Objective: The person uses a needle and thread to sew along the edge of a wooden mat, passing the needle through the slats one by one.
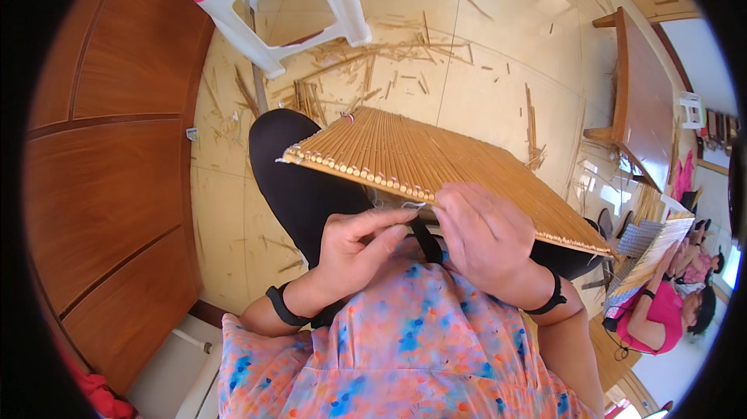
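A wide mat of thin tan sticks (436, 150) lies slanted across my lap. Its near edge shows a row of round cut ends with white thread between them. My right hand (486, 236) is closed on that near edge around its middle, fingertips bent over the sticks. Just left of it, my left hand (359, 246) pinches a thin white thread (412, 205) between thumb and forefinger, below the edge. The thread's exact path between the two hands is partly hidden. A loose tuft of thread hangs at the mat's left corner.
A white stool with a pink top (323, 7) stands ahead on the left. Cut stick scraps (366, 61) litter the tiled floor. Wooden cabinet panels (117, 162) line the left side. At the right are a wooden table (642, 100) and a person in pink (661, 318) with another mat.
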The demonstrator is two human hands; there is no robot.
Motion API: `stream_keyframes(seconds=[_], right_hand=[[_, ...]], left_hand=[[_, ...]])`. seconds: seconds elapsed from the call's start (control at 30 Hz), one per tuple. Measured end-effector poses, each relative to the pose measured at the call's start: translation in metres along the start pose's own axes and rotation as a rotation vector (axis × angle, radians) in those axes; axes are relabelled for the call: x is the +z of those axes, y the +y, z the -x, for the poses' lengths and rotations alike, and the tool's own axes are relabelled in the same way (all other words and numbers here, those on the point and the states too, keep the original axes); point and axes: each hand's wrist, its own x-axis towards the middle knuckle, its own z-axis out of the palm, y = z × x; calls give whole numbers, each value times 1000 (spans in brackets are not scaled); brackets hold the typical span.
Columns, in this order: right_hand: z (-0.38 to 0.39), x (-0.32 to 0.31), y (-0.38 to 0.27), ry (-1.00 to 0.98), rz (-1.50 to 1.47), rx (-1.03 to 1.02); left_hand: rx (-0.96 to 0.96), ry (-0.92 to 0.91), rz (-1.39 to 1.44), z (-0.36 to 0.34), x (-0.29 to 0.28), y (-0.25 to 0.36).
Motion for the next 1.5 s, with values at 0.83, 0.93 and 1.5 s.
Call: stream_keyframes(seconds=[0.83,0.93,1.5], right_hand=[[11,9,-13,0,-61,-19],[12,9,-13,1,-66,-22],[11,11,-17,10,-59,-36]], left_hand=[[186,-195,32,3,-18,-12],[156,-271,49,2,-23,-13],[43,-392,88,5,-36,-6]])
